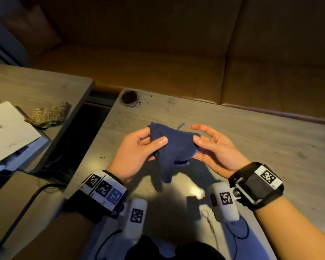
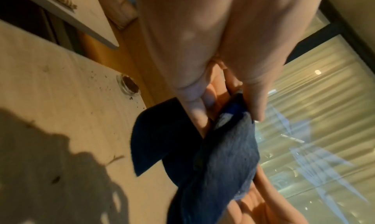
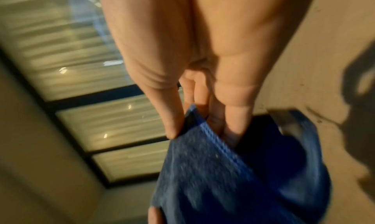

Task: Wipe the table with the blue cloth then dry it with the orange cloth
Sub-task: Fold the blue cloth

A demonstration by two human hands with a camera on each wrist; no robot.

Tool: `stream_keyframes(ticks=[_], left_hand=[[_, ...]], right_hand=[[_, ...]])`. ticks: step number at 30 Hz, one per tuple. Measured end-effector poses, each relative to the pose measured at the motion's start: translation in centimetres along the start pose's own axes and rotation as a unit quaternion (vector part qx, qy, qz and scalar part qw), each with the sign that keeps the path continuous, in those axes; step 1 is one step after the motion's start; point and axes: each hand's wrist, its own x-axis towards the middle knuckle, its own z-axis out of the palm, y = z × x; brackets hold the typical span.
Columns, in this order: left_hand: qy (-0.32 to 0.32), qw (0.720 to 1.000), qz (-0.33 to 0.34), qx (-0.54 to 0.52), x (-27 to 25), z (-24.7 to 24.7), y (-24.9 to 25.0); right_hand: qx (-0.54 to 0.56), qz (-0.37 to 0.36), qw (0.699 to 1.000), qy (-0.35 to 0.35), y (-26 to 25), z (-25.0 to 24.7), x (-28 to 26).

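I count two bare hands over the near table, a left hand [image 1: 139, 147] and a right hand [image 1: 217, 147], and one dark blue woven cloth [image 1: 169, 147] between them. I see two grey wood-grain tables: the near one [image 1: 251, 139] under the hands and a second table [image 1: 36, 85] at far left. One small round glass dish of dark crumbs [image 1: 129, 99] sits on the near table's far left corner. On the left table I count one gold patterned fabric pouch [image 1: 49, 114] and one white printed paper sheet [image 1: 8, 128].
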Motion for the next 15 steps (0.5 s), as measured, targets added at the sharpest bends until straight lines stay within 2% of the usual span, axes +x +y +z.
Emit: stream_keyframes(ticks=[2,4,6,7,8,10,11,12,13,14,15], left_hand=[[0.012,0.998,0.024,0.058,0.9,-1.8,0.3],[0.034,0.988,0.080,0.128,2.0,-3.8,0.4],[0.072,0.957,0.158,0.234,3.3,-6.1,0.6],[0.081,0.933,0.195,0.290,4.0,-7.4,0.9],[0.070,0.912,0.225,0.335,4.8,-8.8,1.2],[-0.004,0.889,0.245,0.387,6.6,-11.3,2.0],[-0.048,0.891,0.240,0.383,7.5,-12.4,2.4],[-0.085,0.903,0.229,0.355,8.3,-13.3,2.8],[-0.114,0.920,0.210,0.309,9.1,-14.2,3.1],[-0.133,0.938,0.191,0.258,10.0,-15.0,3.3],[-0.144,0.951,0.173,0.210,10.8,-15.6,3.3]], right_hand=[[-0.059,-0.037,0.997,0.028,-0.2,1.0,1.2],[-0.118,-0.072,0.990,0.040,-0.5,2.4,2.2],[-0.199,-0.082,0.976,0.036,-1.0,3.8,3.0],[-0.285,-0.086,0.954,0.036,-1.4,4.6,3.5],[-0.401,-0.089,0.911,0.041,-1.7,5.5,4.1],[-0.606,-0.095,0.788,0.062,-2.0,7.7,5.5],[-0.668,-0.111,0.732,0.074,-2.1,8.9,6.3],[-0.697,-0.133,0.699,0.087,-2.2,10.1,7.1],[-0.700,-0.152,0.691,0.099,-2.3,11.2,7.8],[-0.686,-0.167,0.700,0.108,-2.4,12.0,8.6],[-0.653,-0.172,0.730,0.106,-2.7,12.8,9.3]])
